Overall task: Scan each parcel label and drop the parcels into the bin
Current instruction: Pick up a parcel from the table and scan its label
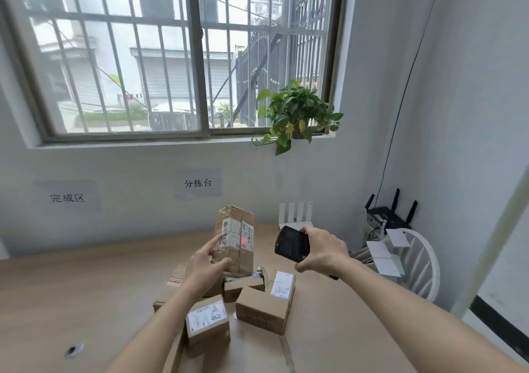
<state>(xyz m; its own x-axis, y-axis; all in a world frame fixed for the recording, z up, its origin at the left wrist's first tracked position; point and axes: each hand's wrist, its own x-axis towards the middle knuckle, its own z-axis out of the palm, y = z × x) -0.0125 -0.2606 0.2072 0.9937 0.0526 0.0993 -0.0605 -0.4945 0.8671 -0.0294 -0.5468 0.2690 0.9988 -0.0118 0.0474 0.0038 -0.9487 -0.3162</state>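
The raised parcel (pixel 236 239) is brown cardboard, crossed by clear tape, with a white label (pixel 232 231) printed in black and a red spot of light on it. The scanner (pixel 292 244) is black. The table (pixel 86 292) is pale wood-grain. The other boxes (pixel 264 311) are tan with white labels. The plant (pixel 294 113) has green leaves, a few yellow.

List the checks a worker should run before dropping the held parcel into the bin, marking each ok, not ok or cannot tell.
1. Left hand grips the tall parcel: ok.
2. Label faces the scanner: ok.
3. Red scan dot on the label: ok.
4. Right hand holds the scanner: ok.
5. Scan registered: cannot tell.
6. Bin in view: not ok.
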